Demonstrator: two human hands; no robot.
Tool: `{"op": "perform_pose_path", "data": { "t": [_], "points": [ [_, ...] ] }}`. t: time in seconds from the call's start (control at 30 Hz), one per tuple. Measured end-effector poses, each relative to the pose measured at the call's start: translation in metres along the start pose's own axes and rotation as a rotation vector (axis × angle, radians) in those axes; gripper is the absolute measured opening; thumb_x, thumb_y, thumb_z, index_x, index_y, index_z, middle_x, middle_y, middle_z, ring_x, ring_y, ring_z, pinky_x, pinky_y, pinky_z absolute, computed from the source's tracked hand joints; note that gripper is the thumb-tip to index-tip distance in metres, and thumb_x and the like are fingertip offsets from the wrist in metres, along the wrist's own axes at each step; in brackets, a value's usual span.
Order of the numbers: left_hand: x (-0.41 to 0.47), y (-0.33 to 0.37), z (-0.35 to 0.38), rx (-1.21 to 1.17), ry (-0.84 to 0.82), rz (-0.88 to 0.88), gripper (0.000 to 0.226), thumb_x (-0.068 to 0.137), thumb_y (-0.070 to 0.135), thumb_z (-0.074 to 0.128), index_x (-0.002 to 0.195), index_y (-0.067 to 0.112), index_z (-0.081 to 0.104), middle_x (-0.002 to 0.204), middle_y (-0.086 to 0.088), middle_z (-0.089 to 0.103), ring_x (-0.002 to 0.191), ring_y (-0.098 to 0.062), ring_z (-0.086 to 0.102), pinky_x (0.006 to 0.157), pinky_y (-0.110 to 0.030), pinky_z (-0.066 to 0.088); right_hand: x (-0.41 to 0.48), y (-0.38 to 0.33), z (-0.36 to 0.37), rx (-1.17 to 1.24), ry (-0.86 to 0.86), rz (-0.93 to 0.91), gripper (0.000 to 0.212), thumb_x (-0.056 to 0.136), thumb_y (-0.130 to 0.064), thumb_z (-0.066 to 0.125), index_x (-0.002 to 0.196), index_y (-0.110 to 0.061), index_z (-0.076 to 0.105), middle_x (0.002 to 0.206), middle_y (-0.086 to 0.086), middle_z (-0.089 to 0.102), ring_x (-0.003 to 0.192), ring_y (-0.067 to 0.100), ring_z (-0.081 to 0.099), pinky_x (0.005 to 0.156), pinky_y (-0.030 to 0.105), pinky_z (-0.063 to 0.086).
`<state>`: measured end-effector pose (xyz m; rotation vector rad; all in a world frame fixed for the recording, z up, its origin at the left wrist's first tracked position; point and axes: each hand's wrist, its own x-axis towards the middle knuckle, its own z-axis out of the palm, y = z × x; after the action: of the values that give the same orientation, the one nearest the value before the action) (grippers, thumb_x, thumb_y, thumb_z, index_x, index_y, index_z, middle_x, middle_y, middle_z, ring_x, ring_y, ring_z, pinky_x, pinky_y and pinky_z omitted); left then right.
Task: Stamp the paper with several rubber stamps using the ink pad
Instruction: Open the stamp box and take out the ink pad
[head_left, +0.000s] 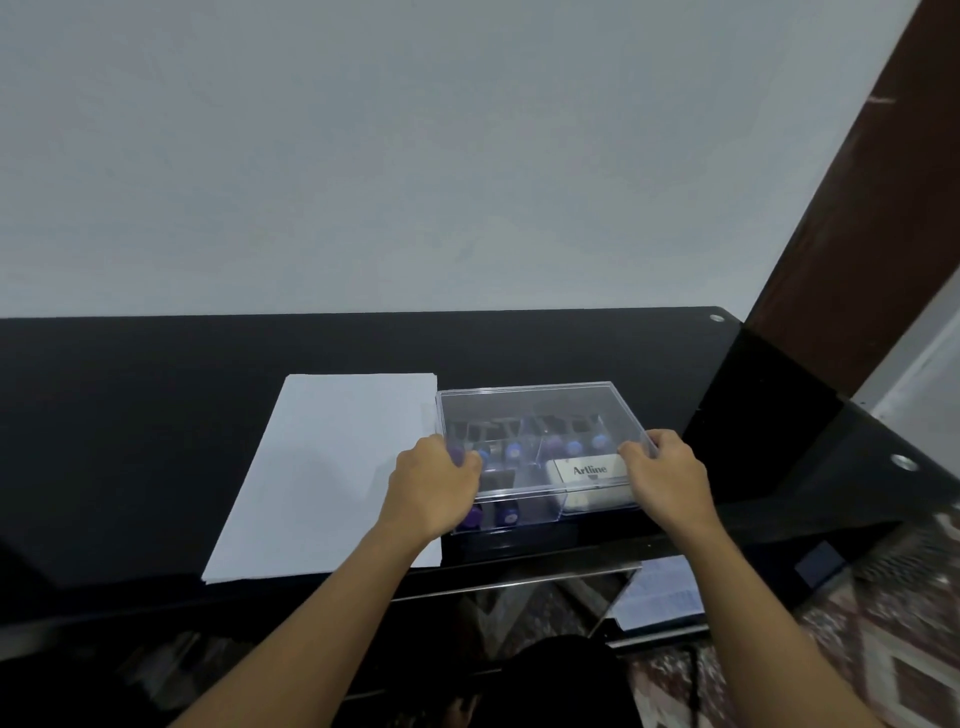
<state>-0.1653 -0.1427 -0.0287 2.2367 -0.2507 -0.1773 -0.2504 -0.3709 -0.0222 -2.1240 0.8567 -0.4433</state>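
Nearest the viewer, two bare forearms are extended over the near edge of a black glossy table (156, 415). The left hand (434, 486) is clamped on the left near corner of a clear plastic box (530, 410), with the fingers curled over the lid's left edge and the thumb laid on top. The right hand (667, 480) is clamped on the box's right edge, with the fingers wrapped round the lid's corner. Between the two hands, inside the box, a white ink pad (589, 475) marked "Artline" is seen, just left of the right hand. Just below the left hand's fingers, in the near left compartment, two purple-capped rubber stamps (491, 517) are laid; the caps are blurred through the plastic. Beyond the fingertips of both hands, a further row of stamps (545, 447) with blue and purple caps and dark bodies is held in the far compartments; the exact count cannot be told. To the left of the left hand, a sheet of white paper (322, 478) is laid flat on the table, its right edge passing beneath the left wrist and lying just beside the box. Whether paper and box touch cannot be told. Beyond everything, a pale wall (415, 156) is met by the table's far edge.
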Motion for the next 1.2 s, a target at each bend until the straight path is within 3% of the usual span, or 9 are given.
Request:
{"op": "perform_pose_path", "data": {
  "t": [0.17, 0.37, 0.6, 0.7, 0.83, 0.97, 1.2],
  "points": [
    [-0.005, 0.001, -0.002, 0.011, 0.001, 0.01, 0.028, 0.099, 0.038, 0.054, 0.101, 0.014, 0.067, 0.088, -0.001, 0.067, 0.077, -0.015, 0.062, 0.07, -0.03, 0.049, -0.003, 0.0, 0.0, -0.006, 0.007, 0.002, 0.014, 0.097, -0.028, 0.051, 0.108, -0.019, 0.051, 0.1, 0.004, 0.058, 0.08, 0.014, 0.052, 0.063, 0.03, 0.038],
    [-0.007, 0.001, -0.002, 0.001, -0.001, 0.008, 0.027, 0.099, 0.039, 0.055, 0.1, 0.015, 0.068, 0.087, 0.0, 0.068, 0.077, -0.015, 0.063, 0.07, -0.029, 0.049, -0.004, 0.001, -0.001, 0.002, 0.016, 0.029, 0.017, 0.095, -0.029, 0.052, 0.109, -0.019, 0.053, 0.1, 0.003, 0.059, 0.085, 0.017, 0.055, 0.071, 0.033, 0.041],
    [-0.008, 0.002, 0.0, 0.011, -0.007, 0.024, 0.025, 0.1, 0.038, 0.054, 0.103, 0.016, 0.066, 0.093, 0.0, 0.068, 0.078, -0.013, 0.061, 0.067, -0.025, 0.047, -0.005, 0.0, -0.002, 0.011, 0.038, 0.064, 0.025, 0.095, -0.029, 0.054, 0.115, -0.015, 0.057, 0.103, 0.004, 0.059, 0.088, 0.018, 0.055, 0.067, 0.032, 0.04],
    [-0.008, 0.005, 0.0, 0.019, -0.016, 0.021, 0.024, 0.099, 0.039, 0.056, 0.1, 0.017, 0.064, 0.091, 0.001, 0.066, 0.075, -0.012, 0.058, 0.058, -0.02, 0.041, -0.004, 0.001, -0.004, 0.02, 0.036, 0.075, 0.028, 0.094, -0.028, 0.054, 0.117, -0.013, 0.057, 0.104, 0.005, 0.061, 0.084, 0.016, 0.054, 0.059, 0.028, 0.038],
    [-0.007, 0.007, 0.004, 0.003, -0.03, 0.031, 0.024, 0.098, 0.04, 0.057, 0.096, 0.018, 0.065, 0.088, 0.001, 0.067, 0.077, -0.013, 0.062, 0.063, -0.025, 0.047, -0.001, 0.002, -0.009, 0.022, 0.047, 0.084, 0.029, 0.095, -0.026, 0.054, 0.12, -0.012, 0.058, 0.108, 0.007, 0.062, 0.084, 0.016, 0.053, 0.057, 0.024, 0.036],
    [-0.008, 0.013, 0.009, -0.017, -0.033, 0.039, 0.024, 0.097, 0.041, 0.059, 0.094, 0.018, 0.063, 0.087, 0.002, 0.065, 0.077, -0.013, 0.061, 0.06, -0.024, 0.043, 0.003, 0.005, -0.013, 0.014, 0.068, 0.083, 0.031, 0.096, -0.024, 0.055, 0.123, -0.009, 0.058, 0.105, 0.008, 0.06, 0.075, 0.01, 0.049, 0.055, 0.023, 0.034],
    [-0.007, 0.022, 0.017, -0.027, -0.048, 0.032, 0.023, 0.095, 0.042, 0.057, 0.099, 0.019, 0.062, 0.095, 0.003, 0.066, 0.084, -0.015, 0.062, 0.081, -0.037, 0.056, 0.009, 0.008, -0.019, -0.003, 0.078, 0.097, 0.031, 0.096, -0.027, 0.055, 0.122, -0.01, 0.057, 0.103, 0.009, 0.061, 0.077, 0.012, 0.055, 0.055, 0.026, 0.041]
  ]
}}
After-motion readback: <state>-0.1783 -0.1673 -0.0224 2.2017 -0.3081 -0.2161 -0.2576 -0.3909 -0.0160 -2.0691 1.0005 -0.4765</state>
